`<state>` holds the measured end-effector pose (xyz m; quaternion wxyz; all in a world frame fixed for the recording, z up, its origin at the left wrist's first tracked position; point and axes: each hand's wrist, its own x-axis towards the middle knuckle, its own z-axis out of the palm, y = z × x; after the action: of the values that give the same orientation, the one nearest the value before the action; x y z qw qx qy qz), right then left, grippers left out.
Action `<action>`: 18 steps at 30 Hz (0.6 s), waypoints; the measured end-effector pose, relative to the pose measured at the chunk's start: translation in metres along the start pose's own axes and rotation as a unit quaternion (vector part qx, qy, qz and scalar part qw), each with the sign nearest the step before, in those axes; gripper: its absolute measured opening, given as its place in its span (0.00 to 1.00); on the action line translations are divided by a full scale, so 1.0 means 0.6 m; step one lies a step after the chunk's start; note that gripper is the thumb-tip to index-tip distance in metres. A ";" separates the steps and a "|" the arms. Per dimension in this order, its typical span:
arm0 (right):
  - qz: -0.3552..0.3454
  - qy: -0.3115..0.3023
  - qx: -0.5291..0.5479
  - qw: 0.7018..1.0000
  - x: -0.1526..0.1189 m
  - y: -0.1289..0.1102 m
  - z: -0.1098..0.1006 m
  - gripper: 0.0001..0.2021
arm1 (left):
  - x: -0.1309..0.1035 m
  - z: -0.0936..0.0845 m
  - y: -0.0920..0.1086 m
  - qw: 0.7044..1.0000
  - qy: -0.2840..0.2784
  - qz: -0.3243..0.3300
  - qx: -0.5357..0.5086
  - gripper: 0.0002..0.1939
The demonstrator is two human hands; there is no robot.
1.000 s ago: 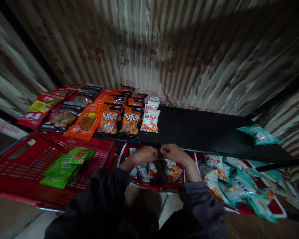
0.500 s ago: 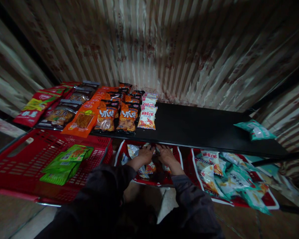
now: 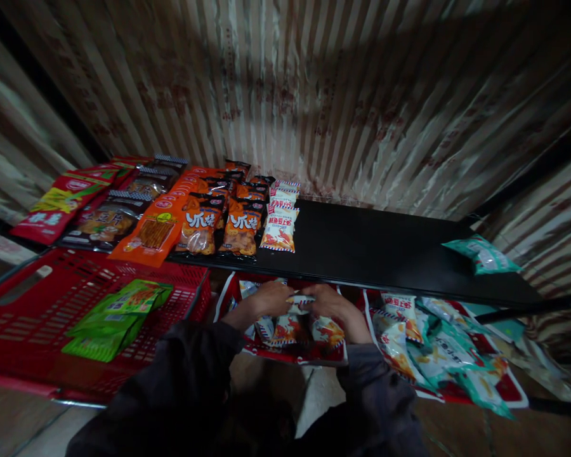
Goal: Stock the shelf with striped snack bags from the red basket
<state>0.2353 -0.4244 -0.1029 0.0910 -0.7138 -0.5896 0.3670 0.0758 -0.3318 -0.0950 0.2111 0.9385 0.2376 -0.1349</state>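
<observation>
Both of my hands are over the middle red basket (image 3: 295, 357), closed on a white snack bag (image 3: 301, 299) with a striped edge. My left hand (image 3: 272, 297) grips its left side, and my right hand (image 3: 326, 299) its right side; my fingers partly cover it. Below them in the basket lie several similar bags, among them an orange-and-white snack bag (image 3: 289, 330). On the black shelf (image 3: 361, 247) just beyond, a short row of white snack bags (image 3: 279, 227) stands at the right end of the displayed goods.
Left of that row are orange-and-black bags (image 3: 242, 225), an orange pretzel-stick bag (image 3: 152, 231), dark bags (image 3: 105, 219) and red bags (image 3: 66, 200). A teal bag (image 3: 483, 255) lies at the shelf's right. Red baskets hold green packets (image 3: 118, 317) at left and teal bags (image 3: 450, 349) at right.
My hands have drawn up from inside the middle basket with a white snack bag between them. My view has shifted slightly.
</observation>
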 end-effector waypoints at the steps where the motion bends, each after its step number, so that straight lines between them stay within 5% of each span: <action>1: -0.017 -0.010 0.045 0.999 -0.007 -0.001 -0.012 0.11 | -0.004 -0.014 -0.010 0.999 -0.002 0.027 -0.029 0.14; 4: -0.077 -0.001 0.160 0.984 -0.025 -0.007 -0.044 0.16 | -0.009 -0.047 -0.038 0.971 0.063 0.085 -0.212 0.14; 10: -0.084 0.105 0.305 0.943 -0.034 -0.031 -0.071 0.25 | 0.003 -0.059 -0.041 0.828 0.172 0.113 -0.522 0.25; 13: -0.074 0.167 0.362 0.914 -0.027 -0.038 -0.072 0.26 | 0.011 -0.063 -0.040 0.791 0.178 0.116 -0.574 0.26; 18: -0.041 0.312 0.474 0.822 -0.017 -0.040 -0.074 0.28 | 0.017 -0.076 -0.064 0.768 0.242 0.089 -0.587 0.28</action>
<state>0.2446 -0.4132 -0.0534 0.6123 -0.6337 -0.3118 0.3553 0.0721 -0.2762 -0.0713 0.6671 0.6502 0.2295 0.2820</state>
